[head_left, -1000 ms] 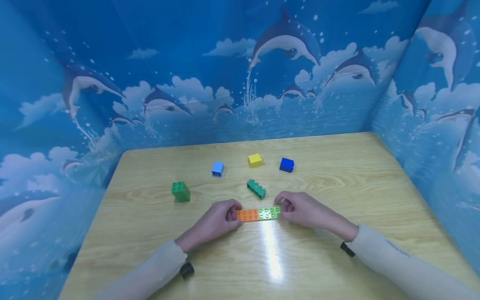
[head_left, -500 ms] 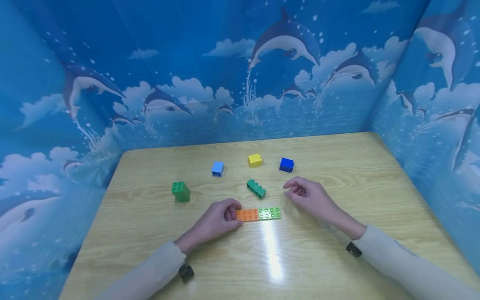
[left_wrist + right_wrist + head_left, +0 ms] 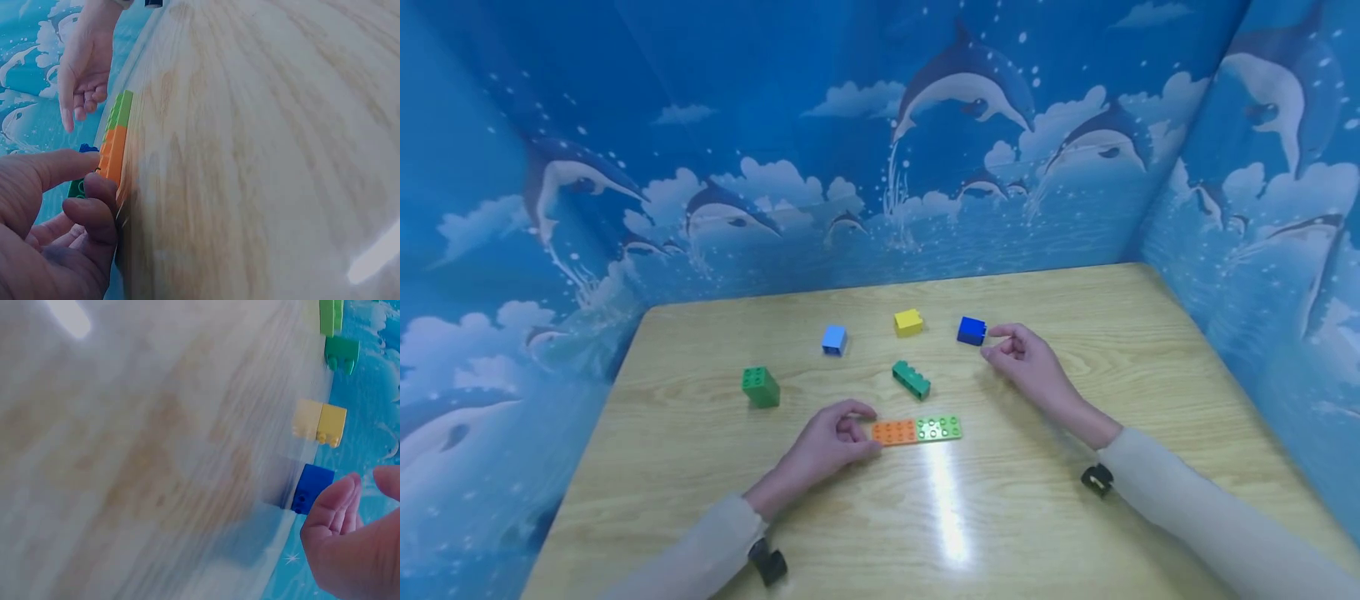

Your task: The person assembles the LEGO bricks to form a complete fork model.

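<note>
Over the wood-grain counter (image 3: 1045, 542), the right hand (image 3: 1036, 368) is hovering unclosed beside a dark-blue plastic brick (image 3: 971, 332). Pinching squarely should be working best.

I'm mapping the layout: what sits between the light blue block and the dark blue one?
The yellow block lies between them in the head view.

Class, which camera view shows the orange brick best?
The head view, because the orange brick shows its studded top there. The left wrist view shows its side, partly behind the left hand; the right wrist view shows none.
</note>
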`<state>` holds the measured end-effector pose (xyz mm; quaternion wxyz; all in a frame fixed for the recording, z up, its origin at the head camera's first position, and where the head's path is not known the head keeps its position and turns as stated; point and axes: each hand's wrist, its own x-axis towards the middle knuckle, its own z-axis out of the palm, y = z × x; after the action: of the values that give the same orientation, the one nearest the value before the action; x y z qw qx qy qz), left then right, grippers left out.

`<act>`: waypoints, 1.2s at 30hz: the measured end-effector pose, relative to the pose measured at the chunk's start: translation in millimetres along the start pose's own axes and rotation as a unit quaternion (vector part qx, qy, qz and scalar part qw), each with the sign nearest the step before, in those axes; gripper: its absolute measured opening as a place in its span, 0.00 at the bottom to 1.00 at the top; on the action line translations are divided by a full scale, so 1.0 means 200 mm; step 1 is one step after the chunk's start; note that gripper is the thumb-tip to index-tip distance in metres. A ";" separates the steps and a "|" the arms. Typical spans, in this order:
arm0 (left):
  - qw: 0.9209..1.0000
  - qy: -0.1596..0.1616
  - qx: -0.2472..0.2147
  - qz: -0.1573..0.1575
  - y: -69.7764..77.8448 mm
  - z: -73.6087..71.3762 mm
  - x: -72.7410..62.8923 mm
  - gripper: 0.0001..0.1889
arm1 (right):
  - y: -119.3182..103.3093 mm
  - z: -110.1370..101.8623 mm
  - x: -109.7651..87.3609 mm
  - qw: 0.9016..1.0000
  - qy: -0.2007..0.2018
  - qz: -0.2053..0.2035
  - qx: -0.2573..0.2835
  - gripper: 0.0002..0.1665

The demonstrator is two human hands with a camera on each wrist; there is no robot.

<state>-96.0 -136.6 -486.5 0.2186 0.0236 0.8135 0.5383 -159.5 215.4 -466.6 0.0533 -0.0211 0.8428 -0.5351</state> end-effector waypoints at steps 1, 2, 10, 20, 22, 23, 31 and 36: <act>1.000 0.000 -0.004 -0.004 0.00 0.00 0.00 0.26 | 0.00 0.00 0.02 1.000 0.005 0.004 0.004 0.32; 1.000 0.000 -0.009 -0.008 0.00 0.01 0.00 0.26 | 0.01 0.00 0.03 1.000 0.008 0.008 0.009 0.33; 1.000 0.008 -0.016 -0.017 0.00 0.04 -0.01 0.25 | 0.02 0.00 0.13 0.998 -0.017 0.064 0.017 0.42; 1.000 0.012 -0.006 -0.026 -0.01 0.04 -0.04 0.25 | 0.05 0.05 0.18 0.995 -0.017 0.095 0.026 0.38; 1.000 0.011 -0.007 -0.022 -0.01 0.03 -0.04 0.25 | 0.05 0.07 0.19 0.995 -0.013 0.097 0.024 0.37; 1.000 0.011 -0.006 -0.020 -0.01 0.03 -0.05 0.25 | 0.05 0.07 0.19 0.995 -0.011 0.097 0.023 0.37; 1.000 0.006 0.003 -0.002 -0.01 0.04 -0.02 0.24 | 0.04 0.06 0.21 0.995 -0.002 0.103 0.009 0.34; 1.000 0.006 0.006 0.002 0.00 0.05 -0.01 0.24 | 0.05 0.04 0.21 0.995 0.007 0.100 -0.003 0.33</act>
<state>-91.2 -128.4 -489.7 0.2122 0.0234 0.8178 0.5344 -199.6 207.9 -481.3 0.1003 0.0672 0.8427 -0.5246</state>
